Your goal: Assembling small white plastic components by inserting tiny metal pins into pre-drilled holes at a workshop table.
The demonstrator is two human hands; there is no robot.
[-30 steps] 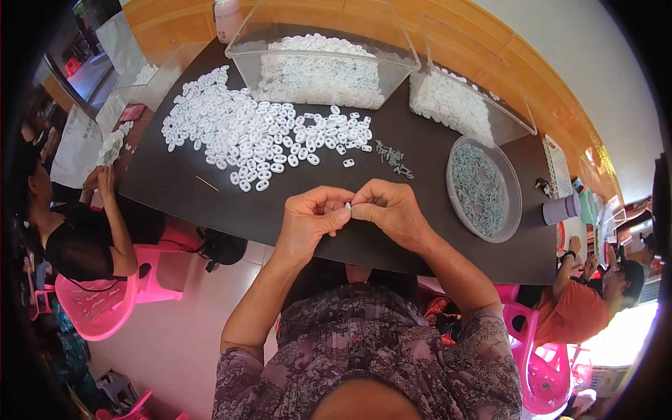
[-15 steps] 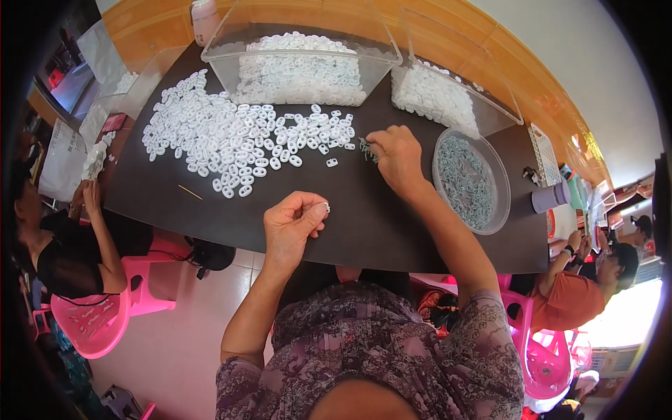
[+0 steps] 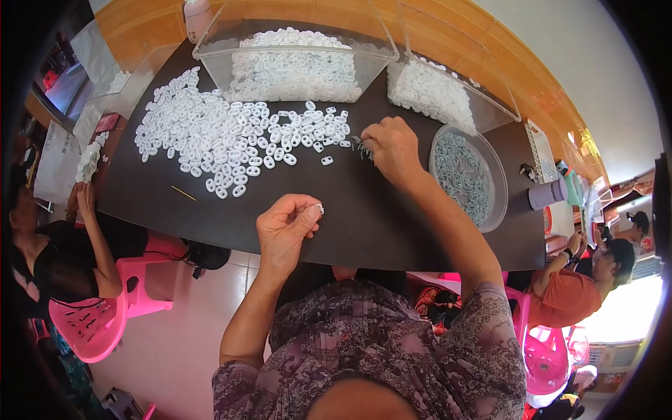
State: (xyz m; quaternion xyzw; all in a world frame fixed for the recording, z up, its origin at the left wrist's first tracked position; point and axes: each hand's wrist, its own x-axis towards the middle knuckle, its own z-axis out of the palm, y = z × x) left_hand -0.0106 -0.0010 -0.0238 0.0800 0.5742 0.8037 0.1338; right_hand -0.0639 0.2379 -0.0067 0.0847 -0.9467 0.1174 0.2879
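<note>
Left of frame, on the dark tabletop (image 3: 364, 234): one broad spread of white oval two-hole pieces (image 3: 196, 119); below it, one thin yellow stick (image 3: 184, 192).

Centre: left hand (image 3: 283, 227), thumb and forefinger pinched on one small white piece (image 3: 321, 208), near the table's lower edge; its holes not readable. Above, one clear bin (image 3: 376, 68), part-filled with white pieces.

Right of centre: one small heap of grey-green screws (image 3: 360, 148), by their look, beside the spread. Right hand (image 3: 393, 150), fingers bunched at the heap's right end; whether a screw is caught, cannot tell.

Farther right: second clear bin (image 3: 493, 106), likewise part-filled; round clear tub (image 3: 498, 178) of similar screws; purple lidded cup (image 3: 548, 194).

Step in hand, as judged: picking a screw, white piece kept ready. Next move calls for a fine fingertip pinch parting one screw from the tangle.
</note>
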